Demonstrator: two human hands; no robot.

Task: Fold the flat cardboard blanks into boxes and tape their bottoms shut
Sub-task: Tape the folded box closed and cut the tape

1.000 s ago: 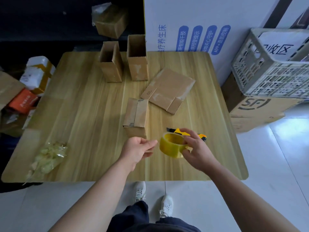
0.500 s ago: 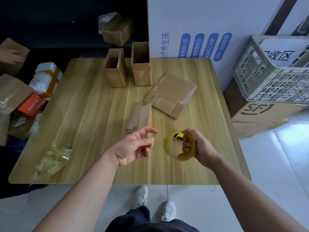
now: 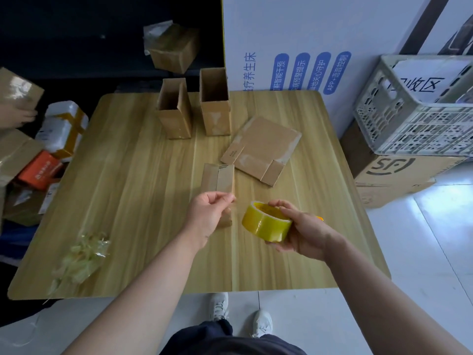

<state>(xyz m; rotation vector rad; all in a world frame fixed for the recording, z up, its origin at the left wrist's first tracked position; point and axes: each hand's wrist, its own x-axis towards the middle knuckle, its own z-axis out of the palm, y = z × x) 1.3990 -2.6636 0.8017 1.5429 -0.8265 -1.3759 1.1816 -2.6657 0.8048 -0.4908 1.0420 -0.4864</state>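
Small brown cardboard box (image 3: 218, 178) lies on the wooden desk (image 3: 128, 201), partly under our left hand (image 3: 204, 216), whose grip is pinched, on what we cannot tell. Our right hand (image 3: 304, 234) clasps one yellow tape roll (image 3: 265, 222). We should centre tape along the seam. We count two upright open boxes (image 3: 175, 119) and one flat cardboard blank (image 3: 263, 147).

Here we are in a parcel-packing corner, courier depot style! The wooden table (image 3: 128, 201) carries two open cardboard boxes (image 3: 216, 119) at its far edge, with a flat blank (image 3: 263, 147) beside them. Left of the table, taped parcels (image 3: 64, 126) pile up. To its right, a plastic crate (image 3: 414, 119) sits on a courier-logo carton (image 3: 391, 172). Behind the table stands a big printed white carton (image 3: 294, 34).
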